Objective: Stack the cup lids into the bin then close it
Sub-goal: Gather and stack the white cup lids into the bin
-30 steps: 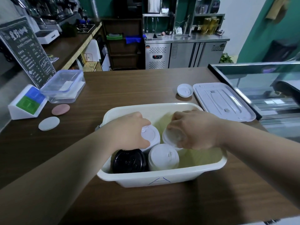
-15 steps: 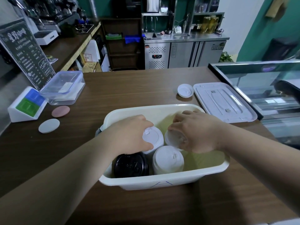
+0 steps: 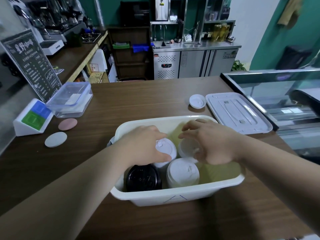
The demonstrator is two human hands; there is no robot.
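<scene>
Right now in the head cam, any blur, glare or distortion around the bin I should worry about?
Head view throughout: wide-angle stretch toward the edges; right hand and the lid under it look slightly smeared; light is soft, with a diffuse shadow around the bin on the table; pale reflections only on the display case glass.

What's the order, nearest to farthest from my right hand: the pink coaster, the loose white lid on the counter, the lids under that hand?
From the right hand:
1. White lids, in the bin, under its fingers.
2. Loose white lid, beyond the bin.
3. Pink coaster, far left.
</scene>
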